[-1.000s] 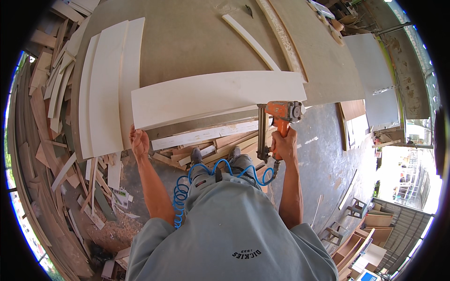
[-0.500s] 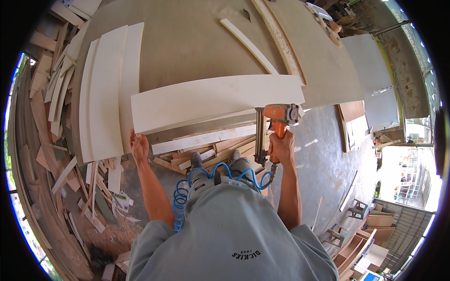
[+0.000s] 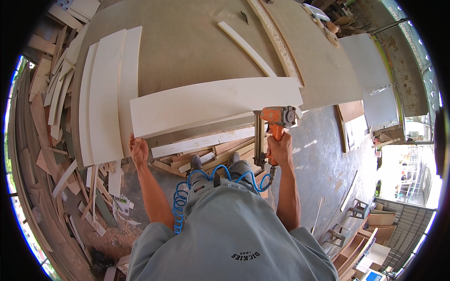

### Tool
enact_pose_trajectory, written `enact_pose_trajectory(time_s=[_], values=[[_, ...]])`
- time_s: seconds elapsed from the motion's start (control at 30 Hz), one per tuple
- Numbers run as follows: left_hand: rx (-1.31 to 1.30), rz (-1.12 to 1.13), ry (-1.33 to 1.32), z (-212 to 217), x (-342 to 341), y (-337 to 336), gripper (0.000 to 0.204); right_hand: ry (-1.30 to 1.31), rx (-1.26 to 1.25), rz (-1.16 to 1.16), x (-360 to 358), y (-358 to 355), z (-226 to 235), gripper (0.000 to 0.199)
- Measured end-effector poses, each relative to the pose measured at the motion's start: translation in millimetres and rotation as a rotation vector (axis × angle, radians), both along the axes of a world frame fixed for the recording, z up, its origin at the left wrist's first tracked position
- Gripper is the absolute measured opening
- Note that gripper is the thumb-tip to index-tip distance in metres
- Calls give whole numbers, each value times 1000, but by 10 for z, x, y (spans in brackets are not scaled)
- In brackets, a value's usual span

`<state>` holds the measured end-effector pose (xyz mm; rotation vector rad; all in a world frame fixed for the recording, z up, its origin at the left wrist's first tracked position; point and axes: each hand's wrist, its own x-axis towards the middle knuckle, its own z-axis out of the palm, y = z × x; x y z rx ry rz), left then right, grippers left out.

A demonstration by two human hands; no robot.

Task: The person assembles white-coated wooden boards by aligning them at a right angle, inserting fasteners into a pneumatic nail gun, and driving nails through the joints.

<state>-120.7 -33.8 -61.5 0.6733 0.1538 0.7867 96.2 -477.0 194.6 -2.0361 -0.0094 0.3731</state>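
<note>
My right hand (image 3: 281, 149) grips orange-and-black nail gun (image 3: 277, 115) near right end of long white board (image 3: 215, 100) over brown surface (image 3: 187, 51); left hand (image 3: 139, 151) curled at board's near-left corner, pinch unclear; loose hold could skid it

a broad brown worktop, with a grey floor around it, both bearing boards and strips of wood.
the worktop (image 3: 187, 54) carries overlapping white panels (image 3: 108, 93) along its left side; a wide white board (image 3: 215, 100) spans the near side, though whether it rests flat is hard to tell. farther back, a narrow white strip (image 3: 244, 46) lies slantwise, just beside a longer mottled strip (image 3: 276, 44), with a small dark object (image 3: 244, 18) near them. on the floor (image 3: 311, 164), wood offcuts (image 3: 56, 117) heap up at left, sawdust (image 3: 117, 236) is scattered near them, and a thin pale strip (image 3: 348, 191) lies at right, near a low stool (image 3: 359, 209).
</note>
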Motion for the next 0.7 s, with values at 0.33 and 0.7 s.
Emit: enact_pose_trajectory(time_s=[0.33, 0.7], values=[[17, -4, 0, 15, 50, -12, 29, 22, 59, -41, -49, -42, -37, 23], [9, -16, -5, 178, 76, -84, 28, 66, 76, 19, -289, 279, 61, 10]])
